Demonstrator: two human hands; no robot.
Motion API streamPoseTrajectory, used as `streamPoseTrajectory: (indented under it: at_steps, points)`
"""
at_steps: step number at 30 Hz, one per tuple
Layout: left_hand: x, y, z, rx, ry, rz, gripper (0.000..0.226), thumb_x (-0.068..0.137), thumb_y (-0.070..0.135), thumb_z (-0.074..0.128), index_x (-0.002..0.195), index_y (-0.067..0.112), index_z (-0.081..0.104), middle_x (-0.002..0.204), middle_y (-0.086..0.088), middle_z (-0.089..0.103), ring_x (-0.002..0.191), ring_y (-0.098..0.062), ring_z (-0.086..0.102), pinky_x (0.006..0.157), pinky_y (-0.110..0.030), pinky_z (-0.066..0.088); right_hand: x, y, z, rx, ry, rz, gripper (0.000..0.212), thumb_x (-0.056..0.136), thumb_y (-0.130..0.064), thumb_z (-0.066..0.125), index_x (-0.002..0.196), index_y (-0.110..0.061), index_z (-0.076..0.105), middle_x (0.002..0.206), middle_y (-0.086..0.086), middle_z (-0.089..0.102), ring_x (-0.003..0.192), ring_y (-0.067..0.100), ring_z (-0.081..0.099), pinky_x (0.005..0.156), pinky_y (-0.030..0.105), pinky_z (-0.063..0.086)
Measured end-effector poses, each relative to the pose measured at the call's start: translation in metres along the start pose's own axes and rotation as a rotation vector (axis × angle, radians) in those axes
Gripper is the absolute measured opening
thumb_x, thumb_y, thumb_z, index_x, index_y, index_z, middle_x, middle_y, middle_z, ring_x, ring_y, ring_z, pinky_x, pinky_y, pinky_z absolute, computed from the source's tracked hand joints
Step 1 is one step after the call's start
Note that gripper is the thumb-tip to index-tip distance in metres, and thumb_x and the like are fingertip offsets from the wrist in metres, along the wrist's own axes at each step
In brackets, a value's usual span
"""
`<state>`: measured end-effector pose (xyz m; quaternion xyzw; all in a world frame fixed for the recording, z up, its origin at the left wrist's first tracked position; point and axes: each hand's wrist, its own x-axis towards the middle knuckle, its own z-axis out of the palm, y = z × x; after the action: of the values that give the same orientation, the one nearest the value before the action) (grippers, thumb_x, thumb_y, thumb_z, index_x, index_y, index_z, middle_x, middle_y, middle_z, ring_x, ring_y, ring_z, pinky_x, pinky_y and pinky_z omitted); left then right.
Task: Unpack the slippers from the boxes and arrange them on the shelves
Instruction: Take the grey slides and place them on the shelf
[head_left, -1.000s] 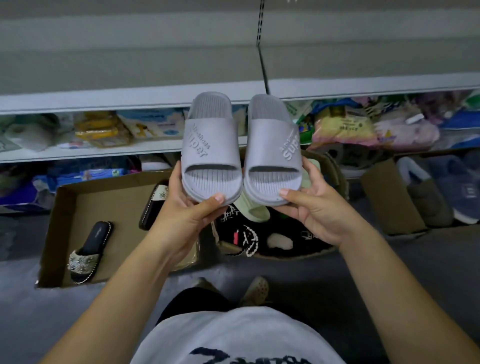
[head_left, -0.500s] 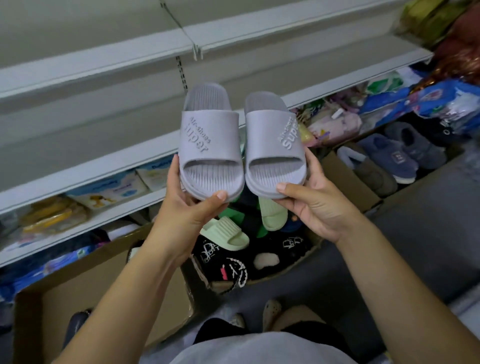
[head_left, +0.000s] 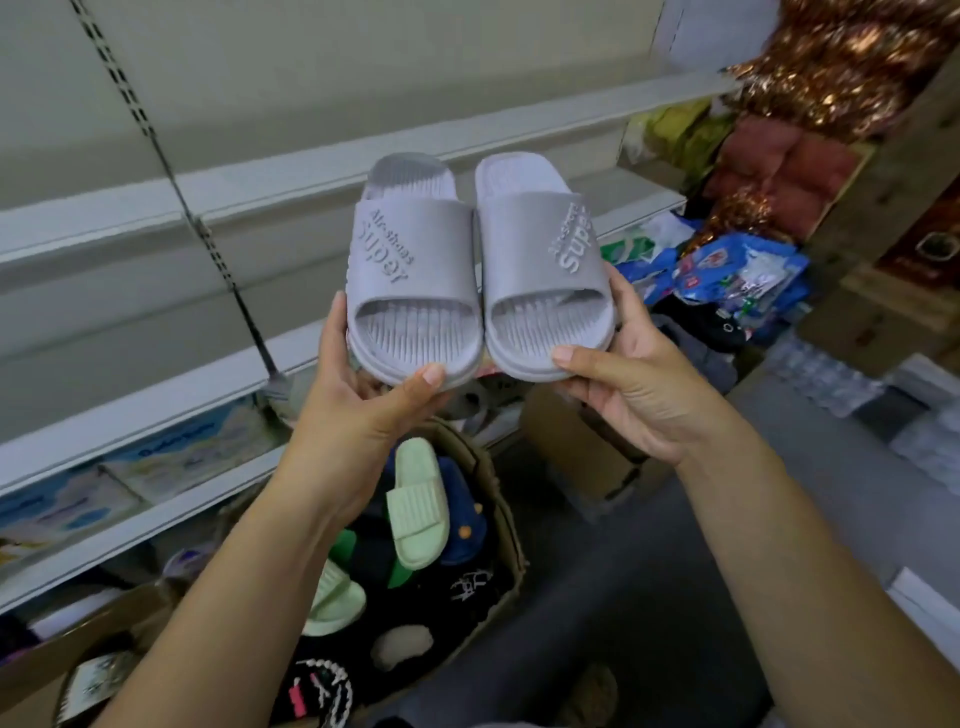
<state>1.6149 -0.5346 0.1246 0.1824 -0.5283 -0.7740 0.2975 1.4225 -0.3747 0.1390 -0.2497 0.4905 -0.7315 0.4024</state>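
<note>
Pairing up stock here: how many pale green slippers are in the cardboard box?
2. One pale green slipper lies on top of the pile in the cardboard box; the other lies below and left of it. More may be buried underneath.

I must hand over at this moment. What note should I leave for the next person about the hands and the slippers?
The left hand grips the near end of the left grey slipper; the right hand grips the right grey slipper.
Both are held side by side in the air before the white shelves.
Done: this pair is unpacked.
Left: set it on a shelf, then unpack the cardboard box below, which holds green slippers and dark ones.
</note>
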Motion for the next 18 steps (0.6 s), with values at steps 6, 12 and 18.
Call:
streamPoseTrajectory:
  at_steps: [6, 12, 18]
  points:
    - [0.063, -0.027, 0.114, -0.114, -0.004, 0.055, 0.098, 0.080, 0.001, 0.073, 0.157, 0.038, 0.024, 0.137, -0.004, 0.065, 0.118, -0.031, 0.067, 0.088, -0.041, 0.060, 0.025, -0.086, -0.093, -0.053, 0.015, -0.059, 0.104, 0.077, 0.008, 0.069, 0.158, -0.038, 0.022, 0.146, 0.007, 0.056, 0.128, 0.029, 0.061, 0.091, 0.044, 0.059]
    - [0.117, -0.034, 0.205, -0.150, -0.036, 0.115, 0.100, 0.078, 0.001, 0.074, 0.156, 0.040, 0.025, 0.138, -0.006, 0.064, 0.119, -0.031, 0.067, 0.092, -0.045, 0.058, 0.038, -0.164, -0.162, -0.107, 0.017, -0.132, 0.096, 0.078, 0.005, 0.067, 0.158, -0.030, 0.026, 0.139, 0.007, 0.062, 0.122, 0.029, 0.065, 0.085, 0.039, 0.061]
    - [0.165, -0.011, 0.267, -0.137, -0.080, 0.168, 0.092, 0.078, 0.003, 0.074, 0.152, 0.039, 0.032, 0.132, -0.009, 0.068, 0.113, -0.032, 0.070, 0.088, -0.039, 0.060, 0.062, -0.215, -0.203, -0.096, -0.020, -0.205, 0.087, 0.081, 0.004, 0.067, 0.155, -0.026, 0.033, 0.143, 0.012, 0.058, 0.124, 0.032, 0.063, 0.090, 0.042, 0.060]
